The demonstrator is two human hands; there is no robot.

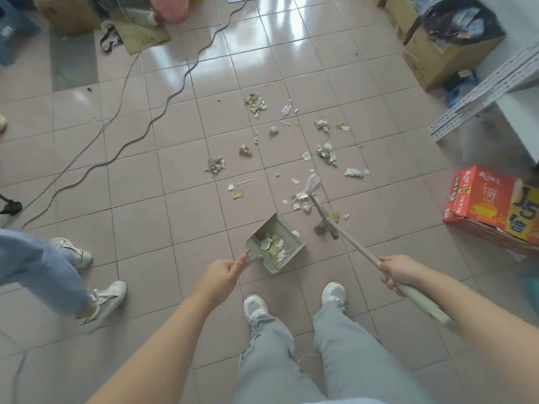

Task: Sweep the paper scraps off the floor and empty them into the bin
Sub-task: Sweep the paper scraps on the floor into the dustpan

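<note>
My left hand [223,272] grips the handle of a beige dustpan [287,246] that rests on the tiled floor in front of my feet, with several torn paper bits inside it. My right hand [395,271] holds the beige broom handle [358,246]. The broom head [322,215] touches the floor just right of the dustpan's mouth, among a few scraps. Several paper scraps [326,153] lie spread over the tiles beyond the broom, as far as a crumpled clump [255,103]. A bin with a black liner [462,21] stands at the far right.
Another person's legs and white shoes [99,298] stand close on my left. Cables [151,118] snake across the floor on the left. A red carton [493,205] sits on the right, a grey metal rack [481,94] behind it, and cardboard boxes [437,56] along the back.
</note>
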